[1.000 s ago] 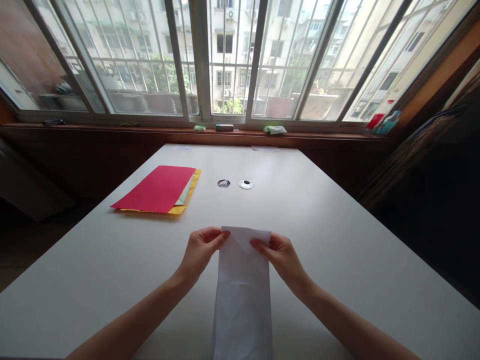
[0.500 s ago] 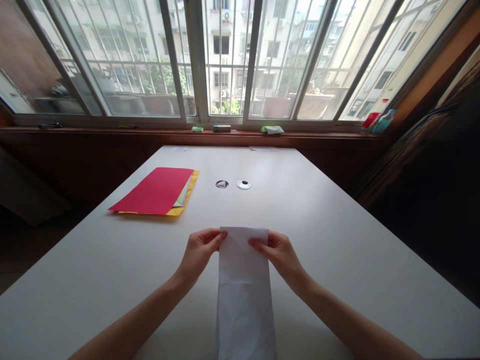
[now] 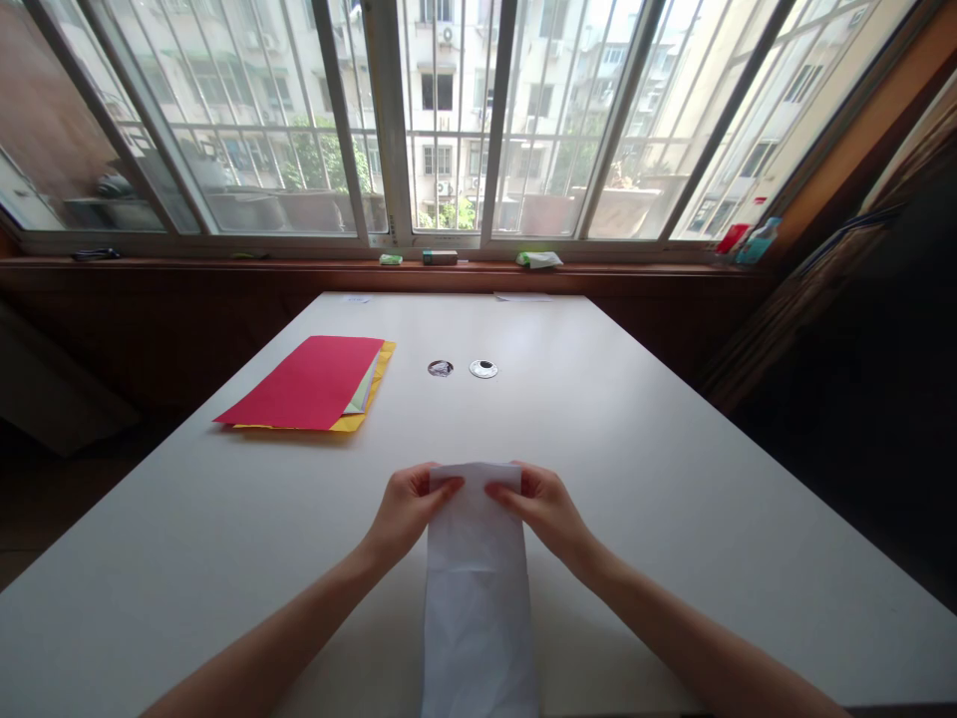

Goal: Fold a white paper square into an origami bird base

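A long strip of folded white paper (image 3: 477,588) hangs toward me, with a horizontal crease across its middle and its near end cut off by the bottom of the view. My left hand (image 3: 408,507) pinches its top left corner, thumb on the front face. Opposite it, my right hand (image 3: 549,509) grips the top right corner the same way. The fingers behind the paper are mostly hidden. Both thumbs lie close together just under the top edge.
On the white table (image 3: 635,479), a red sheet (image 3: 306,379) lies over yellow paper (image 3: 351,424) at the left. Two round table inserts (image 3: 483,369) sit beyond my hands. Small packets (image 3: 538,259) and a bottle (image 3: 759,242) rest along the windowsill.
The paper's top edge has come slightly toward me and left. My left thumb has slid inward over the front of the paper, and my right hand has shifted a little left.
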Demonstrator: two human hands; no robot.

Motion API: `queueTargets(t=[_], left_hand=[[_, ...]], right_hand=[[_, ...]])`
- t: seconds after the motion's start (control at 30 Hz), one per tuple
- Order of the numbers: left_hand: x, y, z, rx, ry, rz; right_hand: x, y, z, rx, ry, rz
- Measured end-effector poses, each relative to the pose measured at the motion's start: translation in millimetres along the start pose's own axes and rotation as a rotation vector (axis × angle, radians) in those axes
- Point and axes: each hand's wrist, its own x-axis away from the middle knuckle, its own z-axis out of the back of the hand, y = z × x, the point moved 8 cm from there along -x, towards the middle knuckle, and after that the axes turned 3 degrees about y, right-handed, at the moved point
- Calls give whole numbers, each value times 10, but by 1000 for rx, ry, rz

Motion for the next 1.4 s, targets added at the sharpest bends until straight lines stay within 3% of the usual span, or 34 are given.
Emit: queueTargets(t=[0.3, 0.6, 0.73, 0.97, 1.27, 1.33, 1.4], left_hand=[[-109, 18, 56, -194, -15, -97], [-254, -70, 56, -714, -10, -266], [-317, -120, 56, -857, -24, -289], [-362, -151, 74, -967, -26, -316], [-346, -27, 154, -1020, 141, -470], [-313, 12, 94, -1025, 117, -533], [-278, 16, -4, -1026, 18, -590]], right_hand=[[-119, -16, 105, 265, -4, 87], [-267, 143, 128, 793, 121, 259], [-235, 86, 67, 951, 171, 359], [-142, 6, -177, 1057, -21, 535], [-161, 86, -184, 1069, -113, 507], [-162, 132, -184, 1078, -155, 487], [-153, 183, -183, 1089, -200, 469]])
